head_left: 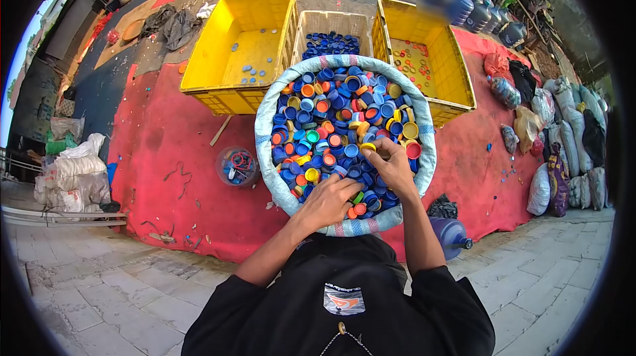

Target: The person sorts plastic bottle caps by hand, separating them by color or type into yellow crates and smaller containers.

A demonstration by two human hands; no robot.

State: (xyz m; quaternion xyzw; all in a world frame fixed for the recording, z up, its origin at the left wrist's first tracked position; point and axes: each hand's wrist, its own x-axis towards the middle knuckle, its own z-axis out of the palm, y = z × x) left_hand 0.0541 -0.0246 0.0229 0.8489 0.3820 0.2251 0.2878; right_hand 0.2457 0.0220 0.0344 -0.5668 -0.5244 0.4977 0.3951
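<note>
Bent fingers of the left hand (329,202) reached down among the bottle caps (330,121) near a green cap (358,198), their tips partly hidden, so I could not tell whether they gripped anything; the right hand (395,165) pinched a yellow cap (368,147), thumb and fingers parted only by its width. Both hands were inside the near half of the round sack (264,141), within its thick rolled rim, with caps spread beyond them towards the far edge. From the left, a broad strip of red mat (162,187) ran between the pale bags (76,177) and a clear tub (230,176), which stood just beside the rim. Past the far edge came the left yellow crate (248,18), the white crate (364,27) and the right yellow crate (452,63), side by side. Near the lower right rim lay a water jug (448,234), with filled sacks (538,190) well apart at far right.
</note>
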